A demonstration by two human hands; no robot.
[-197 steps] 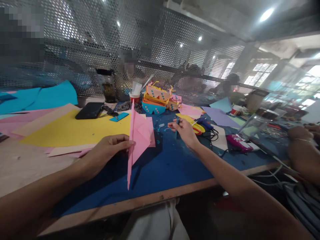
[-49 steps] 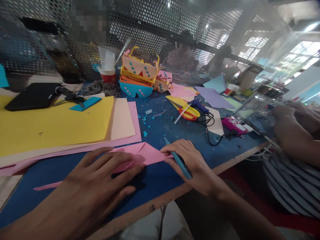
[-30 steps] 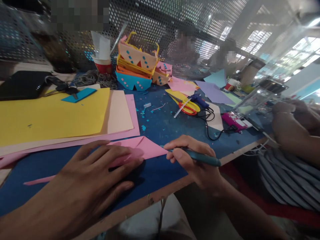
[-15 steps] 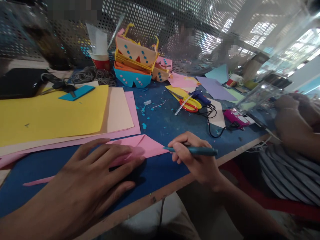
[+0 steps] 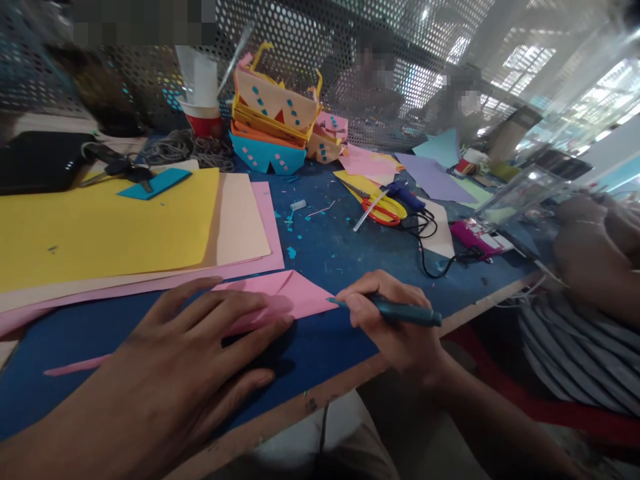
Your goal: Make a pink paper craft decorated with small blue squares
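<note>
Folded pink paper lies on the blue tabletop near its front edge, its pointed end toward the right. My left hand rests flat over the paper's left part with the fingers spread, hiding some of it. In my right hand is a dark teal pen, gripped between thumb and fingers. The pen's tip meets the paper at or very near its right point. A thin pink strip shows from under my left wrist.
Large yellow paper tops a stack of sheets at left, beside keys. Decorated paper crafts stand at the back. Red-handled scissors, a blue glue gun and its black cord lie right of centre. Another person's arm is at far right.
The pen's back end and my right hand have dropped slightly, while the tip stays near the paper's point. My left hand keeps its place on the paper. The view has shifted a little.
</note>
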